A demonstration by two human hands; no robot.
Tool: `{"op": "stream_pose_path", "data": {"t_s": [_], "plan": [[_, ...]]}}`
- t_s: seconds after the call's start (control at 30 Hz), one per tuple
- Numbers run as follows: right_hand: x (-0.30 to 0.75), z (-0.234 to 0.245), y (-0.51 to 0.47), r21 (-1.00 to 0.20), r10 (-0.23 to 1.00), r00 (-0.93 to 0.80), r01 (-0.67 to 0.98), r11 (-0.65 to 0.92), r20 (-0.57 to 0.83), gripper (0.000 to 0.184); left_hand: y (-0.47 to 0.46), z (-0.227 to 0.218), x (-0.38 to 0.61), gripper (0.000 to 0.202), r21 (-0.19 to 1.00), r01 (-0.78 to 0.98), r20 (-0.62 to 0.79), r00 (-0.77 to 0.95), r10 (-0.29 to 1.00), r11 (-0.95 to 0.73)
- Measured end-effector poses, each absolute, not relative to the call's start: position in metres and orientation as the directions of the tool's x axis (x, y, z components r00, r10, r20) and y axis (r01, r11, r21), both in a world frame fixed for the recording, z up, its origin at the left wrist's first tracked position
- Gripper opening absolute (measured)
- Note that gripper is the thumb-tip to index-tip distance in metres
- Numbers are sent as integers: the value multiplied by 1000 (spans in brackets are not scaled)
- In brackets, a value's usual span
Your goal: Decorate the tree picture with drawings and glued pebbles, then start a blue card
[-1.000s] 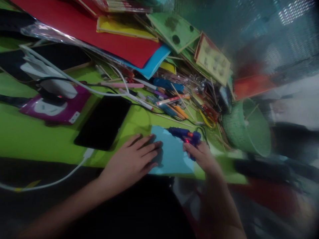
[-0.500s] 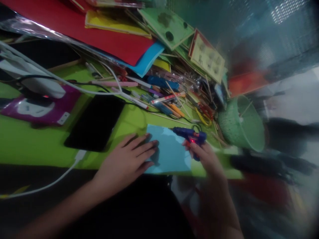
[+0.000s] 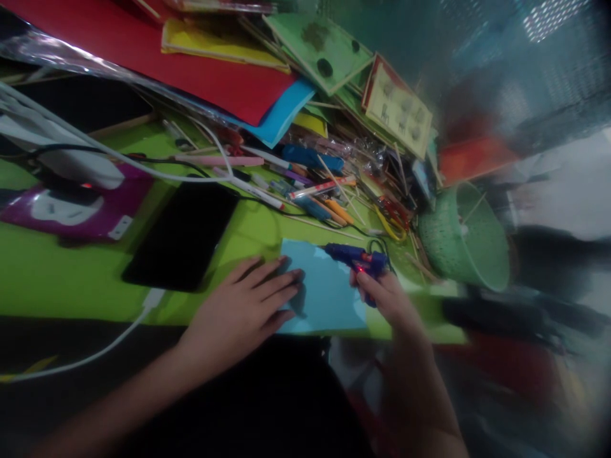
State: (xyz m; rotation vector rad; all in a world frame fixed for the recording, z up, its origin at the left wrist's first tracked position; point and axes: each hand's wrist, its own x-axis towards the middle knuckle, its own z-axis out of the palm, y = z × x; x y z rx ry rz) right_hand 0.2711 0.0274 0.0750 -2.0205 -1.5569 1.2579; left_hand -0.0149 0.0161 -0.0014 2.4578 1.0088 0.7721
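Note:
A light blue sheet of paper (image 3: 324, 299) lies at the front edge of the green table (image 3: 62, 280). Spread flat, my left hand (image 3: 248, 302) rests with its fingertips on the sheet's left side. My right hand (image 3: 384, 292) is wrapped round the grip of a dark blue glue gun (image 3: 356, 256) with a small red light lit. Its nozzle points left, over or on the sheet's top edge; whether it touches, I cannot tell. A black cord loops behind the gun.
Left of the sheet lies a black tablet (image 3: 184, 235) with a white cable plugged in. Pens, sticks and yellow-handled scissors (image 3: 391, 226) clutter the back. A green basket (image 3: 463, 235) stands at the right. Red card (image 3: 191, 83) and decorated panels (image 3: 319, 54) are piled behind.
My right hand has moved the glue gun slightly to the left along the sheet's top edge. The left hand and the sheet have stayed put.

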Motion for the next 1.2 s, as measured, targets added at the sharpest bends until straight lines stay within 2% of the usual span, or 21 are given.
{"op": "stream_pose_path", "data": {"t_s": [0.5, 0.77, 1.2], "plan": [[276, 79, 21, -675, 899, 47, 644, -361, -435, 46, 16, -2, -15, 30, 507, 532, 338, 601, 724, -678], [268, 74, 27, -679, 894, -3, 652, -337, -447, 46, 16, -2, -15, 30, 508, 528, 345, 599, 723, -680], [279, 81, 19, -681, 905, 50, 641, -353, -422, 46, 16, 0, -16, 32, 488, 533, 348, 607, 714, -691]]}}
